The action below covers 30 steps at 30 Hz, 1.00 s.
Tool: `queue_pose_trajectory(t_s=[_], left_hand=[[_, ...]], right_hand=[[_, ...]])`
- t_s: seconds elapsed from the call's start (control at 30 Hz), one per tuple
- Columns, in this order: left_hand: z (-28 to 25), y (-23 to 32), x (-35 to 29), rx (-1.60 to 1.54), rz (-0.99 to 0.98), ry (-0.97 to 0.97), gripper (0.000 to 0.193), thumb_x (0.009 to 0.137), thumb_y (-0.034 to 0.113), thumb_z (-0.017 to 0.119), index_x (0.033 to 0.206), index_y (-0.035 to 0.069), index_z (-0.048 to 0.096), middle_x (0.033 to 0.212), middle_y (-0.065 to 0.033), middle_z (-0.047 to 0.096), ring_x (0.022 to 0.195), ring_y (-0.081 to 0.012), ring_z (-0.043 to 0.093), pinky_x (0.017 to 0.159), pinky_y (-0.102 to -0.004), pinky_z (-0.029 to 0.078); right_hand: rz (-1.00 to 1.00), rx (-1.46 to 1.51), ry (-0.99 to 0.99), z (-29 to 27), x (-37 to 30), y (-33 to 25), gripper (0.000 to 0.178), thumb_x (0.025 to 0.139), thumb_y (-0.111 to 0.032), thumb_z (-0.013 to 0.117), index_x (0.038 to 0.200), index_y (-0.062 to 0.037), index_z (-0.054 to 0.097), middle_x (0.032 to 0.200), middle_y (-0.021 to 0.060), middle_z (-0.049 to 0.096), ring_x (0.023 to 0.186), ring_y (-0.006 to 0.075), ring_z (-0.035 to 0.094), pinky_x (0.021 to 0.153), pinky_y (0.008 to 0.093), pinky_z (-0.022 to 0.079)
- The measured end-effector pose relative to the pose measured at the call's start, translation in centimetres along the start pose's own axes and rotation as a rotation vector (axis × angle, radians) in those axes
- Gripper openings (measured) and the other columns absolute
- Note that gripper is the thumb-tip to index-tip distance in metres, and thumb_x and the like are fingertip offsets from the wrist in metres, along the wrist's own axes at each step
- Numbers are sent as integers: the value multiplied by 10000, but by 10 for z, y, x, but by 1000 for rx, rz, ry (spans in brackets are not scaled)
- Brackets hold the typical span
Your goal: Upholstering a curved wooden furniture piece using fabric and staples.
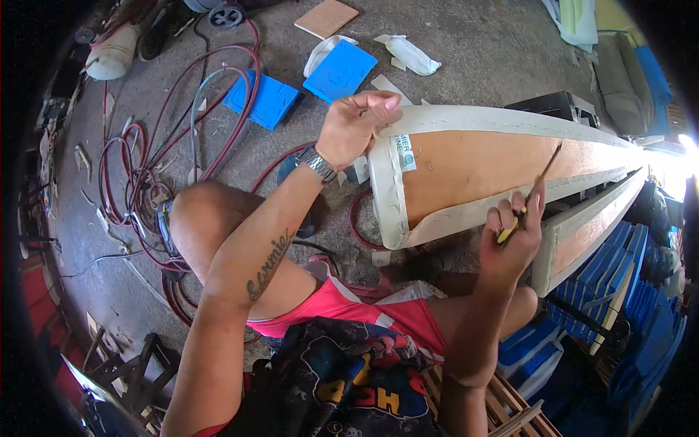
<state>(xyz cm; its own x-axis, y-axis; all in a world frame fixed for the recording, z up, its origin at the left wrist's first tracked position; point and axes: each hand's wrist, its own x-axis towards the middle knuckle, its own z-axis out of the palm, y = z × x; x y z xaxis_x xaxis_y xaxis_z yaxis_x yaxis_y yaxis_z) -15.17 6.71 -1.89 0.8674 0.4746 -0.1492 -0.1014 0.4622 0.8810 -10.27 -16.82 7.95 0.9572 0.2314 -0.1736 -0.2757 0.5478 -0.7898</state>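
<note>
A long wooden panel lies before me, its back bare and pale vinyl folded over its edges. Rows of staples run along the vinyl. My left hand, with a metal watch on its wrist, is at the panel's near left corner. Its thumb and fingers are pinched together; what they hold, if anything, is too small to tell. In my right hand is a screwdriver with a yellow and black handle. Its thin shaft points up and away over the panel's right part.
A second vinyl-edged panel lies at the right, with stacked blue pieces beside it. Dark red hoses coil across the concrete floor at left. Two blue slabs and vinyl scraps lie beyond my left hand.
</note>
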Motion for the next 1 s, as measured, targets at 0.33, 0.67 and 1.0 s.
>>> queue_pose_trajectory(t_s=[0.33,0.67,1.0], left_hand=[[-16,28,7,1056,604,-195,157,789,248,698,808,92,686,885,-51,602,827,-215,571,704,-345,461],[4,22,-10,1535,766,63,200,813,250,670,827,61,607,960,-47,549,910,-223,535,807,-384,415],[-3,40,1,-122,178,59,346,967,337,478,1048,17,582,786,-53,598,669,-163,578,648,-294,456]], right_hand=[[-246,-1410,-378,20,-2,23,260,900,-81,566,1157,-46,592,718,129,596,588,161,537,581,285,459],[-151,-1356,-395,11,-11,31,264,896,-69,572,1157,-38,591,744,116,599,626,123,533,590,261,454],[50,-1147,-537,53,-10,35,274,912,-101,570,1176,-25,574,665,16,532,609,64,480,553,236,414]])
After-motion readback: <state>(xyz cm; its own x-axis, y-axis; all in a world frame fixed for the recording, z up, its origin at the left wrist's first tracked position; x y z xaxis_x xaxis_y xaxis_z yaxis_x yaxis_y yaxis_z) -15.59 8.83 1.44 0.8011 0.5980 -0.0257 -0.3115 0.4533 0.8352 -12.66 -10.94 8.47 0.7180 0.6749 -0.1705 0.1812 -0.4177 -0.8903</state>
